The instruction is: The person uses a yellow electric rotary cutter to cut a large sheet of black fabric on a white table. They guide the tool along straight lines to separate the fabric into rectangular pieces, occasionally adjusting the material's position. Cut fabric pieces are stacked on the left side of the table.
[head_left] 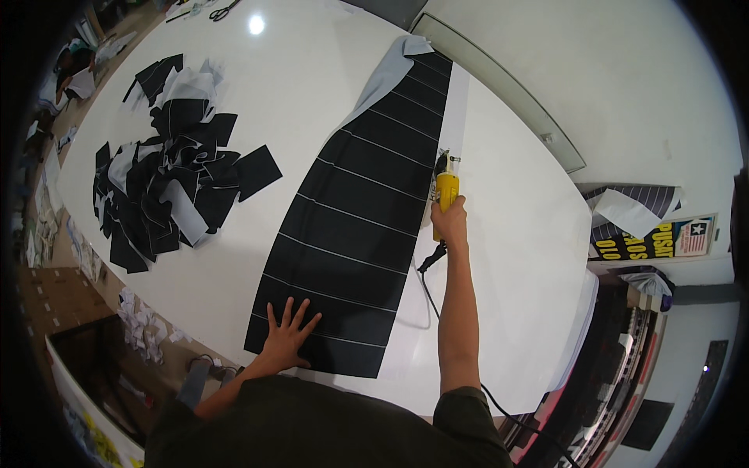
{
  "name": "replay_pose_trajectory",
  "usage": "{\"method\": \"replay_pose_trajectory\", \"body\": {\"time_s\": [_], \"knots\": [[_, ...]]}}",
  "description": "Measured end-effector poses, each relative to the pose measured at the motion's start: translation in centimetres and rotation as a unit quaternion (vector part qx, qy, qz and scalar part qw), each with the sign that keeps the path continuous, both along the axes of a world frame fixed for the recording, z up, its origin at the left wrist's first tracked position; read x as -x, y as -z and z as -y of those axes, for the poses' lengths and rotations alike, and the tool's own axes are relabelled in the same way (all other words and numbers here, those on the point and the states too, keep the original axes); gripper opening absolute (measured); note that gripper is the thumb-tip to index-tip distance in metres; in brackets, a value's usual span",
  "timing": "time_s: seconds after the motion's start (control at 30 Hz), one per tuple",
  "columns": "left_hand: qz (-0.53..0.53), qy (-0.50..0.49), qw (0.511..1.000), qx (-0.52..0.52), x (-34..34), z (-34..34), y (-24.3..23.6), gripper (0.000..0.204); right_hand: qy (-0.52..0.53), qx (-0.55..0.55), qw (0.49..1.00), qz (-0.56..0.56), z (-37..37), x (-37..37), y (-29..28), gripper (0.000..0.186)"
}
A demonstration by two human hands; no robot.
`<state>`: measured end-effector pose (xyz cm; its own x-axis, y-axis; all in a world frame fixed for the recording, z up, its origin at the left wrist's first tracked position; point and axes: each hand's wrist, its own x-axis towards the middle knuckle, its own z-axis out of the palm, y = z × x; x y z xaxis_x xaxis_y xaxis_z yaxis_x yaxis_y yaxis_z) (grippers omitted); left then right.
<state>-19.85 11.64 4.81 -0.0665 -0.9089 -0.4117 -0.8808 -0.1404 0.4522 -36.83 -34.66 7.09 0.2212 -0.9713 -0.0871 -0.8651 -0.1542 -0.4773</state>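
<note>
A long strip of black fabric point(355, 203) with thin white cross lines lies lengthwise on the white table, its far end folded over to show a pale grey underside. Flat on its near left part rests my left hand point(288, 340), fingers spread. My right hand point(450, 218) is wrapped round the yellow body of an electric fabric cutter point(447, 187). The cutter's dark metal head is at the fabric's right edge, about halfway along; whether the blade touches cloth I cannot make out. A black power cord runs from its near end.
Left on the table point(515, 312) sits a heap of black and grey fabric pieces point(175, 168). Scissors point(224, 11) lie at the far left edge. A wall point(616, 86) borders the far right. The cord point(427, 292) trails near my right forearm and off the table's near edge.
</note>
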Motion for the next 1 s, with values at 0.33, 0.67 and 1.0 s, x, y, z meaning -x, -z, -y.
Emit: {"method": "replay_pose_trajectory", "body": {"time_s": [0.33, 0.67, 1.0], "knots": [[0.0, 0.007, 1.0, -0.026, -0.1, 0.2, 0.1, 0.139, -0.001, 0.002, 1.0, -0.007, 6.1, -2.4, 0.4, 0.059], [-0.023, 0.009, 0.998, -0.056, -0.4, 0.3, 0.6, 0.134, -0.01, 0.024, 1.0, -0.009, 13.8, -5.3, 0.9, 0.061], [-0.064, -0.009, 0.996, -0.066, -0.2, -0.4, 2.7, 0.119, -0.011, 0.033, 0.999, -0.017, 23.3, -9.5, 1.2, 0.062]]}}
